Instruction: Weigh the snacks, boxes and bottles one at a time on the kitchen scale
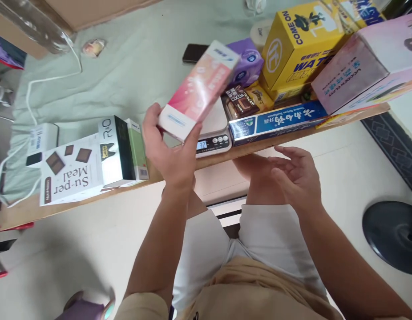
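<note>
My left hand (171, 155) grips the lower end of a pink and white carton (199, 91), thumb on one side and fingers on the other. The carton tilts up to the right above a white digital kitchen scale (214, 144), whose display seems to read 32. Part of the scale's platform is hidden behind the carton. My right hand (297, 175) hangs empty in front of the table edge, palm turned inward with the fingers loosely curled and apart. Closest to it on the table is a blue toothpaste box (279, 123), which it does not touch.
Left on the table stand a Su-per Meal box (72, 171), a black-and-white box (115, 151) and a green box (136, 149). To the right are cocoa snack packets (241, 104), a purple pack (248, 62), a yellow carton (292, 49) and a pink box (362, 66). A phone (194, 53) lies behind.
</note>
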The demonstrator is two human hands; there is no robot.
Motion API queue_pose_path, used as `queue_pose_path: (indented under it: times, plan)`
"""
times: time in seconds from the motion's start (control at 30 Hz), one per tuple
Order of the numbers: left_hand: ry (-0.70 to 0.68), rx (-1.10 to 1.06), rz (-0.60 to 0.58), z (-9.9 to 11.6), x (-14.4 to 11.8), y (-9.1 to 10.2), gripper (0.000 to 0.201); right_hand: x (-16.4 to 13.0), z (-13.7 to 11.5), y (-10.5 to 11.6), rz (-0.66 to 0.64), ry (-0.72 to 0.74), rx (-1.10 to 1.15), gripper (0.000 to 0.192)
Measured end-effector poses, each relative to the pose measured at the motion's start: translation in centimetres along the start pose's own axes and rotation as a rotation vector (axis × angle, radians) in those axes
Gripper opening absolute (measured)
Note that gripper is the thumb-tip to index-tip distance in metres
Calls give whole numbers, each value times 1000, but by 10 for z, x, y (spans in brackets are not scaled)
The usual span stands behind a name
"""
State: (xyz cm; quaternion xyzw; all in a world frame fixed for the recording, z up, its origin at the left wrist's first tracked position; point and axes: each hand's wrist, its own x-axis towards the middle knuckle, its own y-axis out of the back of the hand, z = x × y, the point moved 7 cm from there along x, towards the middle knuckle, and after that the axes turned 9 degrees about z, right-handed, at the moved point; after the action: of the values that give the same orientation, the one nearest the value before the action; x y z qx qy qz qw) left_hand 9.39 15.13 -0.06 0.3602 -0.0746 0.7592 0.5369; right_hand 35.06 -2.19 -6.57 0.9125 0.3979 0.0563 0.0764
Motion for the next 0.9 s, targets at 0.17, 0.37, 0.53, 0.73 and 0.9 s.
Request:
queue_pose_path:
  times: [0.17,0.37,0.53,0.73,0.9]
  plan:
    - [156,100,114,-34,-4,12,75,-12,-4,-19,-86,-18,-30,37]
    - [209,84,126,-34,-30,-4,71,-16,-16,-35,-120,46,-32,40]
    - [99,5,-32,-27,-41,-13,70,0,-41,-50,-163,163,22,39]
    - [198,-117,-35,-62,-19,4,59,52,-80,-81,-197,406,-14,31]
    - [228,-110,-80,-74,-18,-2,53,92,-83,-123,-204,473,-111,28]
